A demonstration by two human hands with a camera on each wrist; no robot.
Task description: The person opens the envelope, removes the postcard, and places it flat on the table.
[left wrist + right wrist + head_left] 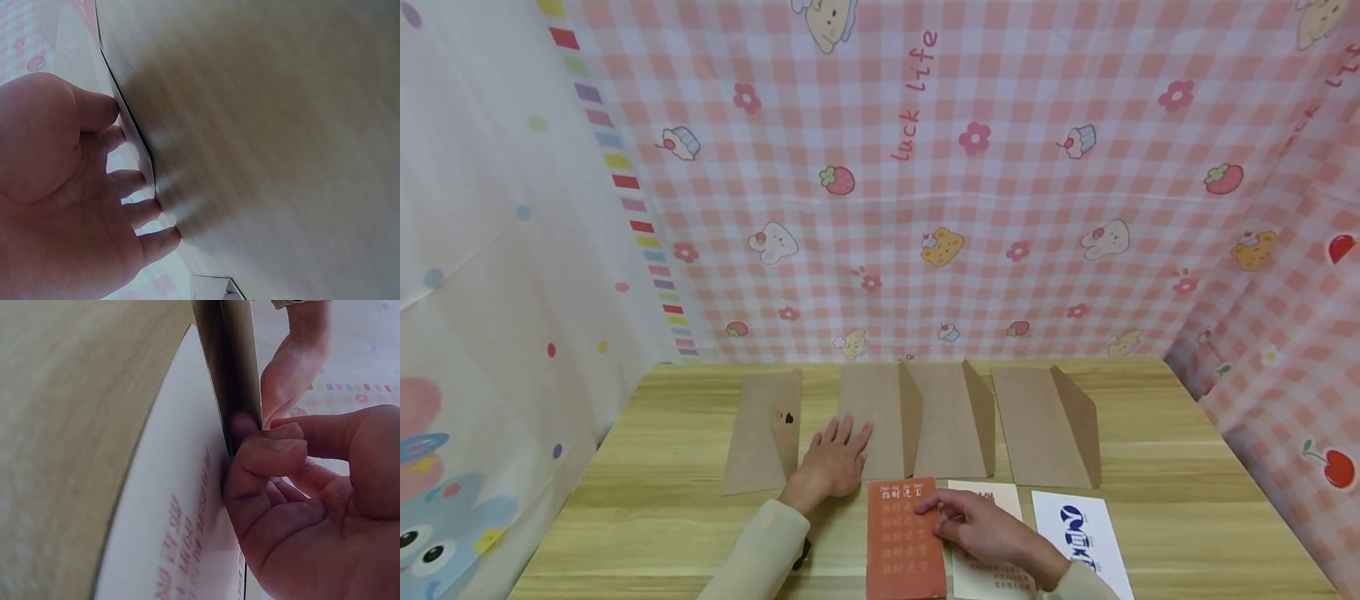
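Fingers spread, my left hand (835, 462) rests on the lower left of a brown paper envelope (872, 396) whose flap stands out to the right. In the left wrist view its fingertips (164, 242) touch down along the envelope's edge. My right hand (981, 525) pinches the right edge of an orange-red card (902, 533) with white writing, between thumb and forefinger. Seen from the right wrist, the card (242, 356) is tilted up off the table at that edge. Under this hand lies a cream card (966, 575) with red writing, partly covered.
Two more envelopes (943, 417) (1026, 425) with unfolded flaps stand to the right. At the far left lies an envelope (752, 433) with its flap folded over and a black mark. A white card (1108, 546) with blue print lies front right. A small dark object (802, 554) is half hidden by the left sleeve.
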